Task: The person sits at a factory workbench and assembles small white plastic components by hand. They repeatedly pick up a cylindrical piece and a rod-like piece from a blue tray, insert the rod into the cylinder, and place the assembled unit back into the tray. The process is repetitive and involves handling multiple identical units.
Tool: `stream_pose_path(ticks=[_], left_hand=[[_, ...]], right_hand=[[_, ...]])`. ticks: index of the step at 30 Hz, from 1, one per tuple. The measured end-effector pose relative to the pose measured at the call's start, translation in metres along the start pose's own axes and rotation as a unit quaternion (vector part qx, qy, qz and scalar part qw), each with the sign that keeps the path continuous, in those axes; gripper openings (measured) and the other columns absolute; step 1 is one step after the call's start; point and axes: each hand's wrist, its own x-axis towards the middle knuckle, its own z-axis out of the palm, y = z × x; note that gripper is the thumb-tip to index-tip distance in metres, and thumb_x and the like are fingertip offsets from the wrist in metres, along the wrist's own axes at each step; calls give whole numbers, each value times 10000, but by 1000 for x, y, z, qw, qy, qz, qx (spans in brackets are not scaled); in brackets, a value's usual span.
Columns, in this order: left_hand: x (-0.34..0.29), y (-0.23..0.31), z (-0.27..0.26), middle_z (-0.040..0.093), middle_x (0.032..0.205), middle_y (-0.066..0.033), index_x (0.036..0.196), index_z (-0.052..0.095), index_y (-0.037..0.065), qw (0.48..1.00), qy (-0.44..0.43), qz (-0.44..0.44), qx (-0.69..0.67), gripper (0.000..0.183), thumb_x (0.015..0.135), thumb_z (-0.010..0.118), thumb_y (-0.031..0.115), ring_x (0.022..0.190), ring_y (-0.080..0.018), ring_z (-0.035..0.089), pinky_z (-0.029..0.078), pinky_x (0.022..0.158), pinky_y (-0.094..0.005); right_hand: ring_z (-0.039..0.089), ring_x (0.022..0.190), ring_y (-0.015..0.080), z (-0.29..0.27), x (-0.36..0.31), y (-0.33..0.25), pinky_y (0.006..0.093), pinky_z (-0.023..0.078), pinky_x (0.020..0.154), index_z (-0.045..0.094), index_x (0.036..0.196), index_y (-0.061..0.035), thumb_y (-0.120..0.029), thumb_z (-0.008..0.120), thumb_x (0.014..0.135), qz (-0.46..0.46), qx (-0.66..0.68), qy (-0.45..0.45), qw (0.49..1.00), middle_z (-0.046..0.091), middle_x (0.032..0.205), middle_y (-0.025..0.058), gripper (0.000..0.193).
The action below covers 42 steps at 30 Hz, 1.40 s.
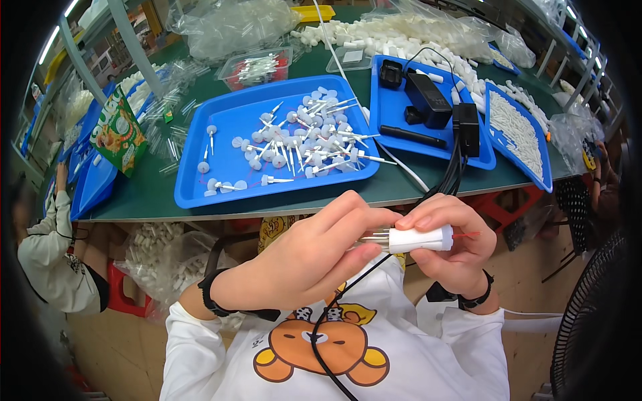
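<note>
In front of my chest I hold a short white plastic cylinder (pixel 416 240) level. Several thin metal rods (pixel 376 239) stick out of its left end, and a thin red strand (pixel 468 234) comes out of its pale right end. My right hand (pixel 463 230) is closed around the cylinder, thumb below and fingers above. My left hand (pixel 321 244) pinches at the rods, its fingertips close to the cylinder's left end; part of the rods is hidden behind its fingers. Beyond my hands, a blue tray (pixel 194 180) carries many white stems with translucent round caps.
A second blue tray (pixel 485 159) holds black adapters and cables. Small white pieces fill another tray (pixel 491 100). White tubes (pixel 401 33) are heaped at the back. A black cable (pixel 321 321) crosses my front. A fan (pixel 595 301) stands right, and a person's sleeve (pixel 47 260) shows left.
</note>
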Motion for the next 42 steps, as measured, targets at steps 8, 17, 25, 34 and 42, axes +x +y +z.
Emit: stream_pose_path(ticks=[8,17,25,34,42], left_hand=[[-1,3,8,467,889,-102,1094,518,7,999,30,-4,34,344,799,653,120,743,-228,574,475,633,-308],[-1,-9,18,500,775,-75,982,536,18,983,83,64,152,313,761,691,178,628,-221,564,465,527,-299],[-4,-2,20,540,810,-93,1032,506,-6,998,53,5,31,271,841,606,159,635,-211,570,451,536,-302],[-2,5,3,586,948,-47,1145,421,17,847,-122,-246,-455,269,969,402,220,624,-43,490,374,511,-177],[-6,8,12,494,823,2,1096,404,37,833,-94,-254,-482,230,977,387,233,577,-28,362,305,491,-173]], right_hand=[[617,910,227,3,0,-4,305,507,762,568,992,58,96,703,671,9,-47,1,999,626,967,177,351],[597,975,228,15,-8,-11,313,496,812,561,1022,50,85,681,723,107,61,58,991,586,1030,161,324],[470,983,160,3,-1,2,285,401,842,655,953,-35,-7,749,670,145,77,-14,986,484,1028,82,299],[496,978,171,-1,5,2,304,404,834,618,1010,-10,14,725,687,141,147,-74,976,522,1029,102,341],[500,963,169,-2,2,14,293,394,817,595,972,-1,37,656,732,93,152,-90,980,534,992,104,250]])
